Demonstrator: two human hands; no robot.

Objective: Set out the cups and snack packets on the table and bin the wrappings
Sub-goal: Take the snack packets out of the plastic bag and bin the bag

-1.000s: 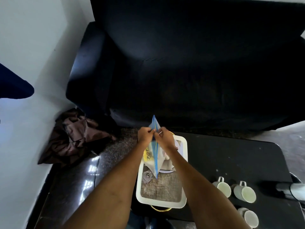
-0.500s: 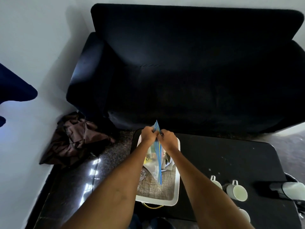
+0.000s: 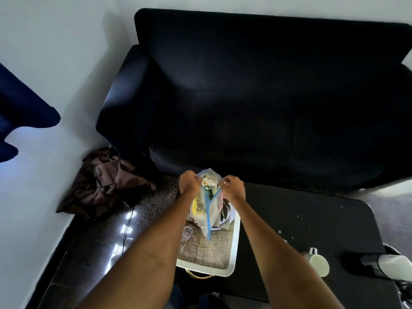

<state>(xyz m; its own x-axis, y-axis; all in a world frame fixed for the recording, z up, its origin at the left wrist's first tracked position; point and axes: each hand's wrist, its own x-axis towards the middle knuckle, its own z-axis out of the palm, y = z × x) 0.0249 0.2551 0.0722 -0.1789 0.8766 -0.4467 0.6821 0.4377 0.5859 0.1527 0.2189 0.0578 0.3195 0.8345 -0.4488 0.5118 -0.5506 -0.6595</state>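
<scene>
Two hands work above the white tray [image 3: 231,263] at the near left corner of the dark table [image 3: 312,221]. Off to the left, brown cloth [image 3: 104,181] lies heaped on the floor by the sofa [image 3: 245,97]. Then the left hand [image 3: 189,182], fingers pinched shut on one lip of a clear zip bag [image 3: 206,210], and the right hand [image 3: 231,188] pinched on the other lip, the two drawn apart so the mouth gapes. Snack packets [image 3: 208,190] show inside, none yet laid out; I judge that part has barely started. The bag's bottom hangs just over the tray's woven mat, beside a small glass [image 3: 187,233]. Further right, one white cup [image 3: 318,263] lies on the table, partly behind the right forearm. A cylinder [image 3: 388,267] at the far right is cut off by the edge. No bin is in sight, and the packets' print is too blurred to read.
</scene>
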